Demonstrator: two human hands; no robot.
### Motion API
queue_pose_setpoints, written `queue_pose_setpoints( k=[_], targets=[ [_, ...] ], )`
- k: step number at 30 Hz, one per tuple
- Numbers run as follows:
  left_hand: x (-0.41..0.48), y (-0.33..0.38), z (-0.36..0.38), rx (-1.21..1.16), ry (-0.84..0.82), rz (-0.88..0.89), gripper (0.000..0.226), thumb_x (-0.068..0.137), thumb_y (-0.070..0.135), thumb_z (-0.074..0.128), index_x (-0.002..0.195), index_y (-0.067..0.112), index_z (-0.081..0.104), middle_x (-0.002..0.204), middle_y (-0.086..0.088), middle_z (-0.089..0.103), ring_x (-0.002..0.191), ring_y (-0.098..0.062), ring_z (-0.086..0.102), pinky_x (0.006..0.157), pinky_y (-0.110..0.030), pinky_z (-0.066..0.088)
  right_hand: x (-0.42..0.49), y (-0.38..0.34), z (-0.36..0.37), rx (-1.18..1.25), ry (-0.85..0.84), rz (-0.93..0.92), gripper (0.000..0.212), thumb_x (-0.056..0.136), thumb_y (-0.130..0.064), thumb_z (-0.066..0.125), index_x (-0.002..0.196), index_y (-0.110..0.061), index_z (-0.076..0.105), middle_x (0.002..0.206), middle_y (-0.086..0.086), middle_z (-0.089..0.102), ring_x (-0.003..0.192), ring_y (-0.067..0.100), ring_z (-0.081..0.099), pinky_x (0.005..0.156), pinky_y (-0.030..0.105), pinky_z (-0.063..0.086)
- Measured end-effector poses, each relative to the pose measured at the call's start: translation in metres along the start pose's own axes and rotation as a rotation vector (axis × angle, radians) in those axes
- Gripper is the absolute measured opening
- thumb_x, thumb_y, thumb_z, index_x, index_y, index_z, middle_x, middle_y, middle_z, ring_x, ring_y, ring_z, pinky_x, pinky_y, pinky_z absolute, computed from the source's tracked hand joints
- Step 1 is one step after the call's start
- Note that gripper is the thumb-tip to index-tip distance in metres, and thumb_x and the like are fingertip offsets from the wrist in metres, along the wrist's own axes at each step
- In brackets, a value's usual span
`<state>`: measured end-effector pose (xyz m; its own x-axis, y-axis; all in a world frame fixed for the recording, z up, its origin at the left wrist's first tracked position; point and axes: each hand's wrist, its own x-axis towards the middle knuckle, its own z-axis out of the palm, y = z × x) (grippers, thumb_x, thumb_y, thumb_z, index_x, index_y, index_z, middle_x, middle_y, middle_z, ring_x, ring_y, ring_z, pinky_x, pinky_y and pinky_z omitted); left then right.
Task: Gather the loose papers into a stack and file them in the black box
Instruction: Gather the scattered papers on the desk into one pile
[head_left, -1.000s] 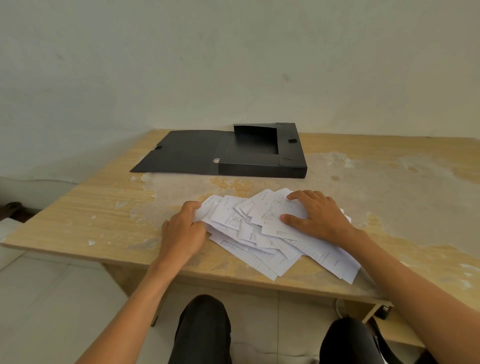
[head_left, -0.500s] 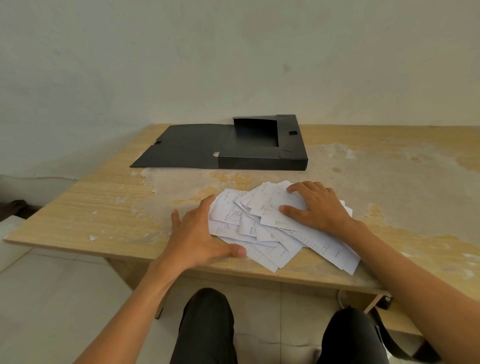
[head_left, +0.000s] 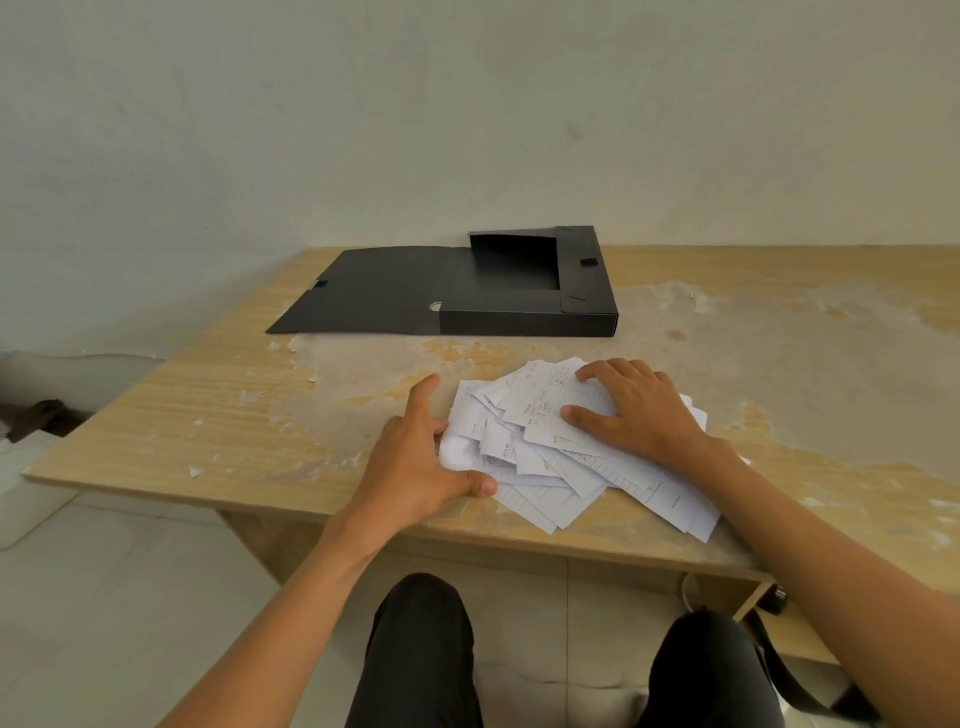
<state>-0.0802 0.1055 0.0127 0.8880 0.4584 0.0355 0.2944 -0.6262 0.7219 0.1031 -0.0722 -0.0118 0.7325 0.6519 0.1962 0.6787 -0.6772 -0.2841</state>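
We see the loose white printed paper slips (head_left: 545, 457) lying in a fanned, overlapping heap near the front edge of the counter, between the two hands. The left hand (head_left: 421, 462) meets the heap's left edge: its grip is spread, the index finger pointing forward along the counter, the thumb (head_left: 480, 486) lying on the lower left slips, the other fingers curled against the pile's side where a slip bends upward. The right hand (head_left: 639, 415) lies palm down on top of the heap, its grip spread flat, pinning the upper slips without pinching any.

The flat black cardboard file box (head_left: 524, 296) sits well apart from the heap, farther back on the counter, its lid flap folded open to the left and its tray facing up.

The worn pale wooden counter (head_left: 208, 415) shows peeled, flaking patches across its middle. Behind it stands a plain off-white wall (head_left: 467, 114); below, a pale tiled floor (head_left: 104, 597).

Both bare forearms reach in from the lower frame, over knees in dark trousers (head_left: 415, 649).
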Motion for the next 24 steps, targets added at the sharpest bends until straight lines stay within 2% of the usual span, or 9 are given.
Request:
queue_pose_setpoints(
  k=[4, 6, 7, 10, 13, 17, 22, 24],
  targets=[
    [0.003, 0.011, 0.001, 0.008, -0.07, -0.058, 0.13, 0.061, 0.012, 0.088, 0.149, 0.028, -0.006, 0.127, -0.002, 0.058, 0.101, -0.014, 0.055, 0.072, -0.026, 0.052, -0.001, 0.002, 0.001, -0.002, 0.009, -0.007, 0.057, 0.085, -0.061, 0.046, 0.13, -0.025, 0.045, 0.139, 0.0, 0.047, 0.127, 0.022, 0.041, 0.106, 0.041, 0.028],
    [0.006, 0.02, 0.001, 0.026, -0.113, -0.109, 0.129, 0.063, 0.008, 0.086, 0.149, 0.024, -0.009, 0.13, -0.001, 0.053, 0.095, -0.011, 0.047, 0.055, -0.017, 0.042, -0.002, 0.002, 0.001, 0.002, 0.008, -0.01, 0.057, 0.085, -0.061, 0.045, 0.13, -0.025, 0.045, 0.139, 0.0, 0.047, 0.128, 0.022, 0.041, 0.106, 0.041, 0.028],
    [0.008, 0.024, 0.0, 0.049, -0.132, -0.132, 0.128, 0.063, 0.007, 0.085, 0.149, 0.022, -0.009, 0.131, -0.003, 0.052, 0.093, -0.01, 0.044, 0.051, -0.017, 0.038, -0.002, 0.002, 0.001, 0.005, 0.009, -0.011, 0.057, 0.085, -0.061, 0.045, 0.13, -0.025, 0.045, 0.139, 0.0, 0.047, 0.128, 0.022, 0.041, 0.105, 0.041, 0.028],
    [0.017, 0.032, -0.002, 0.115, -0.163, -0.189, 0.123, 0.06, 0.008, 0.087, 0.147, 0.019, 0.002, 0.127, -0.005, 0.052, 0.093, -0.014, 0.046, 0.062, -0.024, 0.044, -0.003, 0.002, 0.0, 0.013, 0.015, -0.017, 0.057, 0.085, -0.06, 0.045, 0.13, -0.024, 0.045, 0.139, 0.0, 0.048, 0.127, 0.021, 0.041, 0.105, 0.04, 0.028],
    [0.022, 0.032, -0.004, 0.124, -0.184, -0.249, 0.111, 0.053, 0.008, 0.089, 0.138, 0.019, 0.019, 0.111, 0.001, 0.051, 0.095, -0.019, 0.051, 0.071, -0.033, 0.05, -0.004, 0.001, -0.001, 0.018, 0.011, -0.015, 0.057, 0.086, -0.06, 0.045, 0.131, -0.024, 0.045, 0.139, 0.0, 0.047, 0.127, 0.021, 0.041, 0.106, 0.039, 0.027],
    [0.024, 0.031, -0.007, 0.107, -0.201, -0.258, 0.099, 0.05, 0.009, 0.089, 0.128, 0.018, 0.03, 0.107, 0.004, 0.05, 0.093, -0.016, 0.051, 0.068, -0.031, 0.05, -0.004, 0.001, 0.0, 0.02, 0.003, -0.011, 0.057, 0.086, -0.06, 0.044, 0.131, -0.025, 0.044, 0.141, -0.001, 0.046, 0.128, 0.021, 0.04, 0.107, 0.039, 0.027],
    [0.026, 0.033, 0.001, 0.019, -0.205, -0.255, 0.093, 0.052, 0.001, 0.085, 0.128, 0.018, 0.035, 0.111, 0.004, 0.052, 0.096, -0.016, 0.052, 0.075, -0.037, 0.058, -0.004, 0.0, 0.0, 0.039, -0.006, 0.0, 0.057, 0.086, -0.06, 0.044, 0.131, -0.026, 0.044, 0.142, -0.002, 0.045, 0.129, 0.021, 0.04, 0.109, 0.04, 0.025],
    [0.028, 0.034, 0.003, 0.011, -0.213, -0.25, 0.093, 0.051, 0.001, 0.085, 0.127, 0.019, 0.035, 0.111, 0.004, 0.051, 0.093, -0.014, 0.052, 0.072, -0.036, 0.058, -0.005, 0.001, 0.001, 0.043, -0.004, 0.002, 0.057, 0.086, -0.061, 0.044, 0.131, -0.027, 0.044, 0.142, -0.002, 0.045, 0.129, 0.02, 0.04, 0.109, 0.04, 0.026]
  ],
)
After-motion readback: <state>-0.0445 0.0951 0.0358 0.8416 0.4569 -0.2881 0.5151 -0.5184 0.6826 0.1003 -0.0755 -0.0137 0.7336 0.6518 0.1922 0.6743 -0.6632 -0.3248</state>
